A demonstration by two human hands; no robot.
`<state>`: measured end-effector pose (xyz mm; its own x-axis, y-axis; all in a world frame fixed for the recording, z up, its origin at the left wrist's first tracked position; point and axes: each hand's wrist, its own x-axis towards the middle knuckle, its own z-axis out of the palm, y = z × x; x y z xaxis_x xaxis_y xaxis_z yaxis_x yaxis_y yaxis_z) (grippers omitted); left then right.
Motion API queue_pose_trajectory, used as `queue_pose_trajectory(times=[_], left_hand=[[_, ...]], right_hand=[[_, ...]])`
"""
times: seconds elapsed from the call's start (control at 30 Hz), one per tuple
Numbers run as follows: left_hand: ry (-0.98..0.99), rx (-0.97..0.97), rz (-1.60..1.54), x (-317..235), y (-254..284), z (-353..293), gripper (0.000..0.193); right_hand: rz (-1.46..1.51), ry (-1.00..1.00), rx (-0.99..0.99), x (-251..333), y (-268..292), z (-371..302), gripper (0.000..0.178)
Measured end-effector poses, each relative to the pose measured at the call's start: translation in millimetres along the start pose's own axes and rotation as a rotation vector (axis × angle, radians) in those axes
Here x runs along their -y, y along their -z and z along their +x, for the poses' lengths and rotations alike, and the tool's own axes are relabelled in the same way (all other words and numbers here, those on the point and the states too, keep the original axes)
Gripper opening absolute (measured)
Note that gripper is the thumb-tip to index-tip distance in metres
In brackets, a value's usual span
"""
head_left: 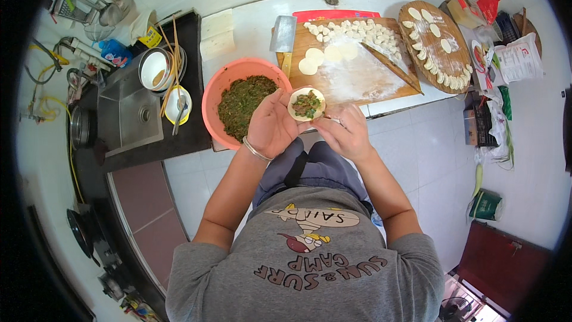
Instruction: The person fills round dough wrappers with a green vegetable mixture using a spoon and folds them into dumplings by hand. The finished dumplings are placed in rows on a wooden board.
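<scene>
1. A coral-pink round plastic basin (208,104) is sitting just left of centre, holding dark green chopped filling (241,104) and crowding close beside the left hand (269,124).
2. A rectangular wooden chopping board (300,42) is lying at upper centre on the white surface (244,13); it is carrying small white dough pieces (357,28), flat pale dough rounds (316,56) and scattered flour. A brown tapered wooden rolling pin (390,67) is lying diagonally over its right part, while a wide-bladed metal cleaver (283,34) is resting along its left edge.
3. At upper right, a round wooden board (429,52) is bearing more dough rounds and a curved row of folded dumplings (444,79).
4. At upper left, a white bowl (155,67) and long wooden chopsticks (175,53) are standing beside a stainless-steel sink (128,107).
5. Dark lettering is showing upside down on the grey short-sleeved T-shirt (286,203), around a cartoon figure; a white printed package (518,59) is lying at far right.
6. The left hand is turning its palm upward, fingers half curled, supporting a round pale dough wrapper (292,111) topped with green-brown filling, near the frame's centre.
7. The right hand (347,133) is bending its fingers inward, grasping the wrapper's lower right edge.
</scene>
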<state>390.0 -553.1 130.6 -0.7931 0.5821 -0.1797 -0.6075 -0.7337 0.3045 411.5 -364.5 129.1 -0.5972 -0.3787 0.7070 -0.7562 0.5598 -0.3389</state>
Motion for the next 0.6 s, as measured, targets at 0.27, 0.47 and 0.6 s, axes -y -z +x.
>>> queue_pose_trajectory(times=[0.27, 0.47, 0.6], left_hand=[[0.028, -0.01, 0.072, 16.8, -9.2, 15.2, 0.051], [0.046, -0.037, 0.133, 20.5, -17.6, 22.9, 0.049], [0.017, -0.075, 0.225, 26.5, -13.9, 27.4, 0.047]], right_hand=[[-0.001, 0.026, 0.021, -16.2, 15.5, -4.0, 0.023], [0.386, -0.46, 0.035, -20.0, 25.6, -1.7, 0.022], [0.598, -0.839, 0.226, -22.5, 32.3, 16.8, 0.019]])
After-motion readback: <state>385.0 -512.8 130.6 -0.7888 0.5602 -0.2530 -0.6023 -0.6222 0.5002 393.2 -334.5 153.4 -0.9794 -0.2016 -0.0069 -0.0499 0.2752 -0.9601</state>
